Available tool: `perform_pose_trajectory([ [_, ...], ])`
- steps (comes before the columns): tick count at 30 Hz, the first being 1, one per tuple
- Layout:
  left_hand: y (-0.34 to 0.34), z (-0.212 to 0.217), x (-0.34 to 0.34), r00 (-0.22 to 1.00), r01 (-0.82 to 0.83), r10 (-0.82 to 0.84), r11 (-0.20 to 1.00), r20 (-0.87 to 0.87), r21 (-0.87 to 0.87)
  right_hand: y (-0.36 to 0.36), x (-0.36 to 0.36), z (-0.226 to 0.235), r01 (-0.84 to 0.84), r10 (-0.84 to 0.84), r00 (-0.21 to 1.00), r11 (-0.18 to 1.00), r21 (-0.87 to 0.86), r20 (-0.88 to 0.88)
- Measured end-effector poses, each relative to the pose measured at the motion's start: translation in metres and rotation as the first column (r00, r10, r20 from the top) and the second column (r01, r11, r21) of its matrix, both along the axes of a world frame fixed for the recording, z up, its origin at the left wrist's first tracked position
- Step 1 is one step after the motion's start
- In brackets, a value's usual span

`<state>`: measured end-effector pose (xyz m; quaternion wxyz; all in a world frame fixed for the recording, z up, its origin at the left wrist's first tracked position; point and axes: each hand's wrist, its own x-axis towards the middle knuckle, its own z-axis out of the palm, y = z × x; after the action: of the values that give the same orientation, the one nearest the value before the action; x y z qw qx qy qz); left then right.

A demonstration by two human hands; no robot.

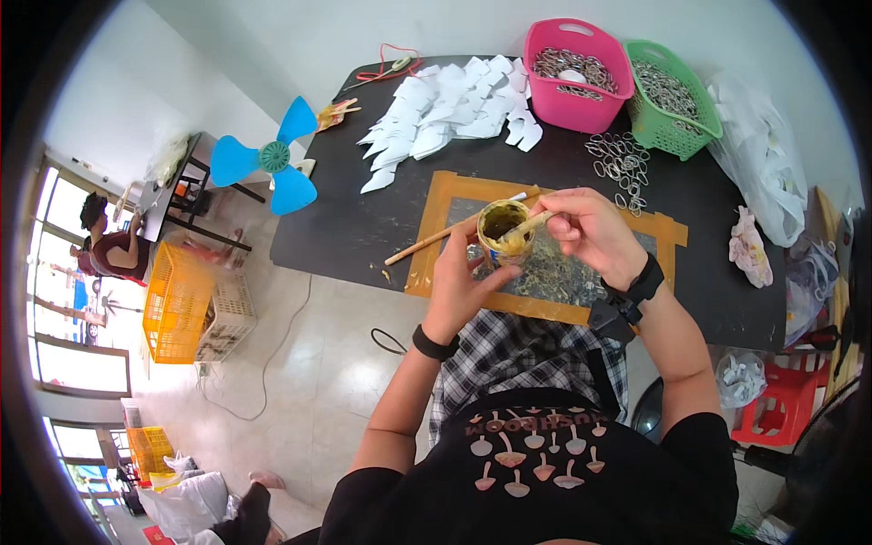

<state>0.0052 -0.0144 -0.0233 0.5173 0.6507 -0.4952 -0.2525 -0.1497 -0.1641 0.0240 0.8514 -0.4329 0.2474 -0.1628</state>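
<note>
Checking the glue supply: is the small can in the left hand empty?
No, the small can held by the left hand shows yellowish paste inside.

Glue tin's point(502, 232) lower half behind fingers

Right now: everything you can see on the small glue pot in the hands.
The glue pot is a small round open container, its inside coated with yellowish-green paste. The left hand holds it from below, raised over the tape-bordered work mat on the dark table. The right hand dips a paste-smeared stick into its mouth. Its outer wall is mostly hidden.
</note>
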Motion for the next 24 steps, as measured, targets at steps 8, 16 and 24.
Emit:
perform_pose_trajectory([
  [8, 0.029, 0.025, 0.058, 0.996, 0.008, -0.017, 0.994, 0.083, 0.107, 0.005, -0.004, -0.019, 0.047, -0.060, 0.997, 0.974, 0.223, 0.054],
  [16, -0.039, 0.095, 0.193, 0.953, -0.066, 0.144, 0.957, -0.267, 0.281, 0.011, -0.009, -0.023, 0.103, -0.117, 0.989, 0.985, 0.142, 0.092],
  [24, -0.150, -0.034, 0.315, 0.515, -0.465, 0.452, 0.861, -0.728, 0.206, 0.018, -0.011, -0.022, 0.148, -0.159, 0.984, 0.981, 0.129, 0.082],
])
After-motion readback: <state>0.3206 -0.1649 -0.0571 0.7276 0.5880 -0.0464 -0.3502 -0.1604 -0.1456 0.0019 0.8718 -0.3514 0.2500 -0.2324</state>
